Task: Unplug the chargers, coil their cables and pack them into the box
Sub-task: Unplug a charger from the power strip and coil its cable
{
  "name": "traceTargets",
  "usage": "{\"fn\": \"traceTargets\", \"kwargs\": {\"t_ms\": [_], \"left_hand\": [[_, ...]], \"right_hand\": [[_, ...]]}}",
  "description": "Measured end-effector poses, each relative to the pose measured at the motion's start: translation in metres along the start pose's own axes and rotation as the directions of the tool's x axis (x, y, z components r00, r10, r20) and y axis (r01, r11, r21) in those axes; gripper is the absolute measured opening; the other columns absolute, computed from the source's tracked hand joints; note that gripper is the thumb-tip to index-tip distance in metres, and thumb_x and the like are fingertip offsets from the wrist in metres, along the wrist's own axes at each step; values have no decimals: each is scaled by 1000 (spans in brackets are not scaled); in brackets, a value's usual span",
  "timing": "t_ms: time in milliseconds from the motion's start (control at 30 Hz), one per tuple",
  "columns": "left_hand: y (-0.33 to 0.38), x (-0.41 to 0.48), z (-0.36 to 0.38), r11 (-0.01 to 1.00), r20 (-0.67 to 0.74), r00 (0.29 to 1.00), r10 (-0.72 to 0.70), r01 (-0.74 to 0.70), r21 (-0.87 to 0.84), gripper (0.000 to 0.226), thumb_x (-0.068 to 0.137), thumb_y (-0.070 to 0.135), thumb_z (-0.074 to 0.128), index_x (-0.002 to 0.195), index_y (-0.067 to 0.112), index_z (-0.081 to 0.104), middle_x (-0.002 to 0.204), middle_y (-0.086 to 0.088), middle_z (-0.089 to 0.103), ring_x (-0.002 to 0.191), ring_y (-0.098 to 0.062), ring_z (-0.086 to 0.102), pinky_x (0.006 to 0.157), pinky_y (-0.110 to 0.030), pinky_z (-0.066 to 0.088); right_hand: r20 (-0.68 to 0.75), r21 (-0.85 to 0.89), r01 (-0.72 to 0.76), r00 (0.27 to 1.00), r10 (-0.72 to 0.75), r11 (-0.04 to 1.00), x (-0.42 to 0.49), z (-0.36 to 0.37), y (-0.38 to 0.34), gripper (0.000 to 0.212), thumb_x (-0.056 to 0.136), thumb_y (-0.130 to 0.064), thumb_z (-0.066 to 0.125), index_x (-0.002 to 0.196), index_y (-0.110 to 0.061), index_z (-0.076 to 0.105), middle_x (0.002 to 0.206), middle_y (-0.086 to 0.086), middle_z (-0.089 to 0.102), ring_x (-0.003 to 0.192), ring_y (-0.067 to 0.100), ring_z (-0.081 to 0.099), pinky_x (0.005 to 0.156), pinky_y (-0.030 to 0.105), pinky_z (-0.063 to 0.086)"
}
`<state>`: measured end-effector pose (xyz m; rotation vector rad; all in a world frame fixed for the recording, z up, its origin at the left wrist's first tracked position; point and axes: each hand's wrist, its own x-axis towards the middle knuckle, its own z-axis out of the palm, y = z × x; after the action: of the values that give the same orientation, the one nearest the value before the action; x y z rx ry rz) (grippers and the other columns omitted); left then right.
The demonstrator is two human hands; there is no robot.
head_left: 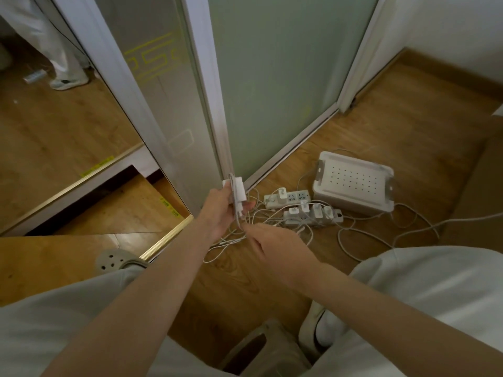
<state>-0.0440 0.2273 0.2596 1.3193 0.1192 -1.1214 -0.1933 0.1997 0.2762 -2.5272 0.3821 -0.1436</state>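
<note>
Your left hand (219, 210) grips a white charger (238, 193); your right hand (272, 247) pinches its cable (239, 223) at five o'clock; the box (353, 183) sits at three o'clock.

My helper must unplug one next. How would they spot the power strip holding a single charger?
Find the white perforated box on the wooden floor beside the frosted glass door. Two power strips lie just left of it; take the strip nearer the door. It carries one charger, while its neighbour holds several.
</note>
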Motion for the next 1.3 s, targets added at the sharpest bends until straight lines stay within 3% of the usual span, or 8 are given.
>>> {"fn": "traceTargets", "kwargs": {"t_ms": [100, 233, 333, 467, 667, 967, 1200, 1300], "left_hand": [[4, -9, 8, 954, 110, 992, -64, 93, -286, 27, 103, 16, 31, 119, 0, 47, 101, -21, 53, 80, -29, 62, 59, -35, 59], [8, -18, 9, 927, 270, 963, -23, 122, -355, 28, 99, 12, 29, 112, 0, 52, 92, -19, 60, 76, -25, 61, 57, -30, 58], [13, -23, 5, 977, 393, 919, -37, 116, -180, 35, 95, 13, 28, 116, 2, 53, 86, -15, 62, 69, -21, 57, 53, -25, 49], [21, -28, -8, 975, 478, 869, -127, 20, 222, 34, 99, 22, 27, 114, 9, 55, 87, -14, 65, 70, -19, 61, 49, -23, 49], [25, -29, -26, 693, 459, 857, -234, -184, 697, 20, 101, 18, 35, 108, 8, 50, 81, -10, 68, 58, -23, 57, 42, -21, 46], [15, -22, -27, 456, 402, 907, -130, -305, 836, 19, 97, 27, 47, 94, 9, 53, 78, -7, 65, 52, -20, 57, 44, -22, 44], [-7, -17, -21, 28, 357, 918, 172, -367, 930, 12, 99, 32, 42, 101, 21, 41, 82, 2, 57, 56, -6, 52, 49, -16, 38], [-16, -15, -17, 101, 315, 910, 270, -352, 930, 12, 101, 29, 38, 102, 17, 37, 79, 4, 53, 57, -5, 49, 46, -17, 35]], "right_hand": [[56, -9, -59, 997, 60, 998, -2, 1, 7, 38, 101, -17, 32, 138, -16, 43, 119, 6, 62, 104, 20, 61, 90, 27, 47], [141, 44, -157, 979, 149, 987, -1, -1, 28, 36, 101, -20, 34, 135, -26, 46, 116, 0, 64, 95, 11, 60, 84, 24, 45], [176, -22, -177, 968, 178, 984, -1, -2, 48, 28, 101, -22, 39, 122, -30, 55, 95, -8, 63, 74, 3, 51, 71, 20, 43], [203, -162, -239, 941, 269, 957, 0, -14, 64, 17, 99, -22, 42, 99, -24, 59, 86, -7, 60, 77, 12, 59, 73, 31, 51], [186, -269, -192, 951, 247, 944, 17, -30, 52, 32, 99, -38, 35, 97, -18, 60, 88, -4, 61, 80, 13, 60, 75, 28, 51], [101, -286, -177, 972, 213, 942, 23, -29, 46, 33, 99, -41, 32, 88, -20, 55, 78, -5, 55, 69, 10, 53, 63, 24, 46], [45, -208, -222, 971, 236, 953, 16, -20, 34, 32, 101, -32, 30, 92, -16, 56, 82, -2, 58, 73, 13, 57, 69, 28, 52], [57, -210, -224, 969, 241, 952, 14, -12, 30, 26, 102, -26, 31, 98, -14, 54, 83, -1, 58, 71, 14, 58, 67, 28, 53]]}}
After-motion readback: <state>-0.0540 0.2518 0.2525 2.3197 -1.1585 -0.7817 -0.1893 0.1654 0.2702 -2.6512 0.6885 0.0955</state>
